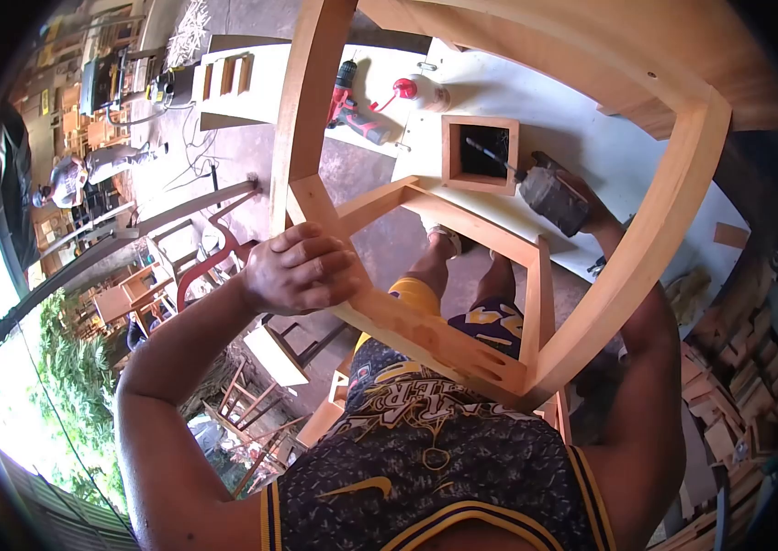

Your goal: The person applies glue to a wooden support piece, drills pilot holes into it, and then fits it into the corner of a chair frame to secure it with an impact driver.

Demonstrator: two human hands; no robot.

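My left hand [302,269] is wrapped round a rail of a pale wooden chair frame [673,248], which stands tilted in front of my chest. Past the frame's right side, my right hand [598,219] grips a dark power drill [554,197]. The drill's long bit points left, over a square wooden box [479,182] with a dark inside. Oval slots show along the frame's lower rail. The drill's handle is mostly hidden by my fingers.
A white worktable [380,78] carries a red and black cordless drill [352,110] and a glue bottle [425,92] with a red cap. Stacked wood offcuts [738,395] lie at right. Chair frames stand at left, and another person [67,179] is farther off.
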